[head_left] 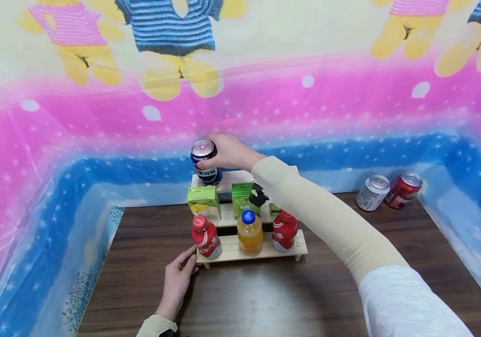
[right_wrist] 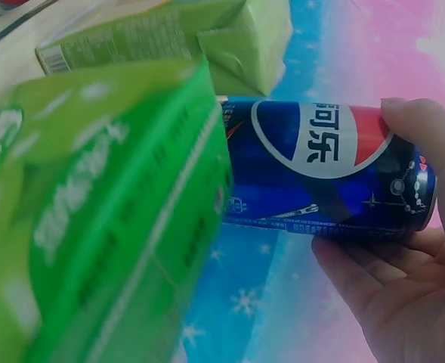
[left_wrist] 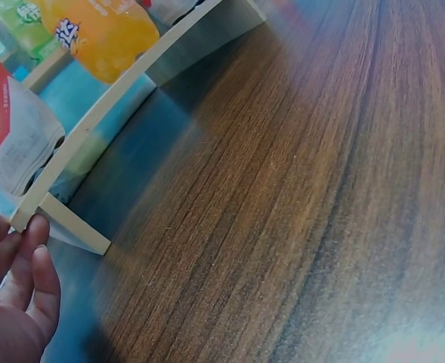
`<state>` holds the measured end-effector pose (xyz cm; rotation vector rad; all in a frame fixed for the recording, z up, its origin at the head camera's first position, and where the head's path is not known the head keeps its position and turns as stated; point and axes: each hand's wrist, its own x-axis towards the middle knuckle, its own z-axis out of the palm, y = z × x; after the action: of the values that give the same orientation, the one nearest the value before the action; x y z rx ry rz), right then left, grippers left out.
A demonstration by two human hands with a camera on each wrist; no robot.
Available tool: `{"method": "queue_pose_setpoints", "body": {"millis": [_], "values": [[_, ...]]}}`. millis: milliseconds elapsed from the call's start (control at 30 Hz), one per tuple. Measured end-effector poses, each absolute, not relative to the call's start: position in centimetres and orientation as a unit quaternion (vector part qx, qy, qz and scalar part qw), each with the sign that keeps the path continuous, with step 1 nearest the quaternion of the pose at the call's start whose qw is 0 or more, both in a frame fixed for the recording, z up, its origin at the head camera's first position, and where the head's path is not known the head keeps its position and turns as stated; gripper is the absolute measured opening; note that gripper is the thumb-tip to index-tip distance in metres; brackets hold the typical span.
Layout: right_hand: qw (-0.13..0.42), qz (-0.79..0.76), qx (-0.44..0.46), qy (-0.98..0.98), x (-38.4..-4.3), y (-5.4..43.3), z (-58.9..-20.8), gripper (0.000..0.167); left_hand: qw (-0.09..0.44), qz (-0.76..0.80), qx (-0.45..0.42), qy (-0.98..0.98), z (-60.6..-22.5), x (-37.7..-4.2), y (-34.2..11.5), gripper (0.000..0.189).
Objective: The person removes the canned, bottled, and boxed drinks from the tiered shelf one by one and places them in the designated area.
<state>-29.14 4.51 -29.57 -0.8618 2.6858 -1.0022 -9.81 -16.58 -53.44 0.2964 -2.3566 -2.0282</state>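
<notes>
My right hand (head_left: 233, 152) grips a blue cola can (head_left: 209, 175) near its top, thumb on one side and fingers on the other. The can is upright at the left end of the top tier of a three-tier wooden rack (head_left: 229, 248). In the right wrist view the blue can (right_wrist: 320, 170) shows its round logo, its lower end partly hidden by a green carton. My left hand (left_wrist: 18, 295) pinches the rack's front left corner between thumb and fingers. Right beside it on the lowest tier stands a red bottle (head_left: 206, 238).
An orange drink bottle (head_left: 250, 238) and a second red bottle (head_left: 285, 231) share the lowest tier. Green cartons (head_left: 204, 203) line the middle tier, one mostly behind my right arm. A silver can (head_left: 372, 194) and a red can (head_left: 402, 191) stand at the table's back right, near the printed cloth.
</notes>
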Motion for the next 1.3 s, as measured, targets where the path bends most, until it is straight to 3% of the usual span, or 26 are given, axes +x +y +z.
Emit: {"method": "queue_pose_setpoints", "body": {"millis": [600,833,1300], "values": [[0.061,-0.356,-0.267,0.894,-28.7,9.7,-27.6,0.062,0.009,-0.650,0.101,-0.753,-54.0,-9.9,-16.5,0.034],[0.034,-0.351,-0.241,0.904,-28.2,13.1,-27.0,0.062,0.007,-0.655,0.097,-0.749,-53.8,-10.1,-16.6,0.035],[0.036,-0.366,-0.187,0.911,-27.1,21.2,-26.8,0.065,0.009,-0.657,0.111,-0.746,-53.9,-10.1,-16.5,0.036]]}}
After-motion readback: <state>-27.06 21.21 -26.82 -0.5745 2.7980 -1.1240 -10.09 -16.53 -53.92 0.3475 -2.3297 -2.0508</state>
